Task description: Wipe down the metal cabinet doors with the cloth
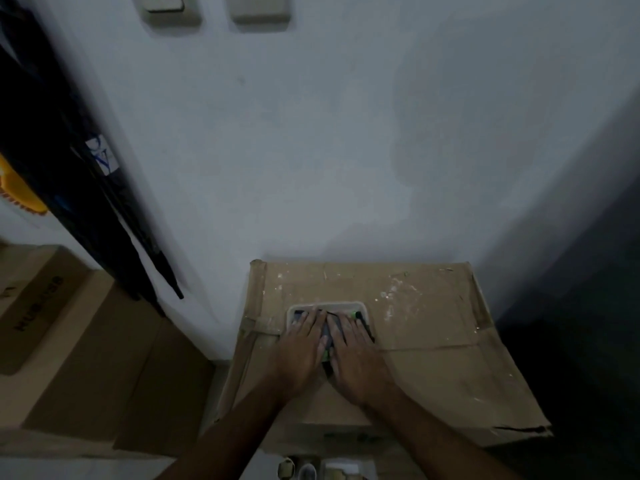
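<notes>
A dark blue-grey cloth with a green edge [327,336] lies partly in a shallow white tray [360,305] on top of a worn cardboard box [433,327]. My left hand [301,348] and my right hand [353,355] rest side by side on the cloth, fingers straight and pointing away from me, pressing it flat. Most of the cloth is hidden under the two hands. No metal cabinet door is clearly seen; a dark surface [588,306] fills the right edge.
A pale wall [311,150] rises right behind the box, with two switch plates [259,8] at the top. More cardboard boxes [69,341] stand at the left under dark leaning poles [104,202]. Small objects [311,471] sit at the bottom edge.
</notes>
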